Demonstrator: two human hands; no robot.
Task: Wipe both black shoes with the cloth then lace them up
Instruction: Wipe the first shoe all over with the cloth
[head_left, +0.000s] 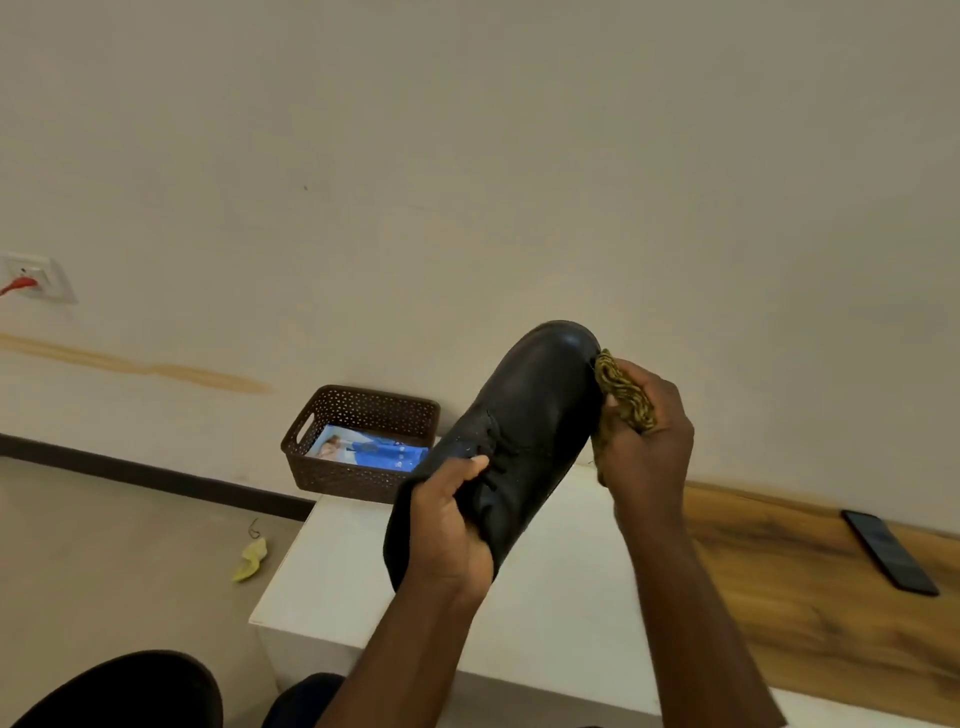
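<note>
A black shoe (524, 415) is held in the air above the white table (550, 613), toe pointing up and away. My left hand (447, 525) grips it at the heel and ankle opening. My right hand (644, 441) holds a bunched yellow-brown patterned cloth (623, 395) against the right side of the toe. A second dark rounded shape (130, 691), possibly the other shoe, shows at the bottom left edge; I cannot tell for sure.
A brown perforated basket (358, 410) with a blue package inside stands at the table's far left corner. A black phone (888, 551) lies on the wooden surface to the right. A yellow scrap (252, 558) lies on the floor. A wall socket (31, 278) is at far left.
</note>
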